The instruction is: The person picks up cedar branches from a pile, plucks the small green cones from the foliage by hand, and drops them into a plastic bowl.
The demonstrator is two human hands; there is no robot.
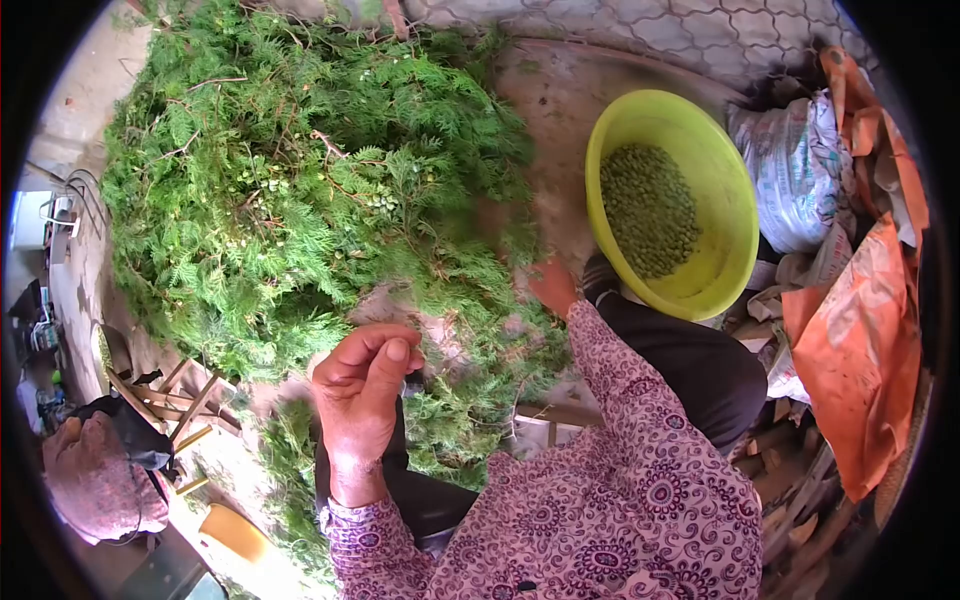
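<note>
My left hand point(368, 385) is raised in front of the greenery, its fingers curled and thumb pressed against them. Whatever they hold, if anything, is too small or hidden to name. My right hand point(552, 286) is low beside the cut evergreen sprigs point(490, 345), left of the bowl. Its fingers are smeared and partly hidden. A big heap of leafy evergreen branches point(300, 190) with small pale green cones lies beyond my hands. The yellow-green plastic bowl point(735, 215) stands tilted at the right, holding many small green cones point(650, 212).
A stuffed white woven sack point(795, 175) and a crumpled orange sack point(850, 345) lie right of the bowl. Wood pieces point(790, 470) sit below them. At left are a wooden frame point(190, 400), a yellow container point(235, 532) and a bundle in pinkish cloth point(100, 480).
</note>
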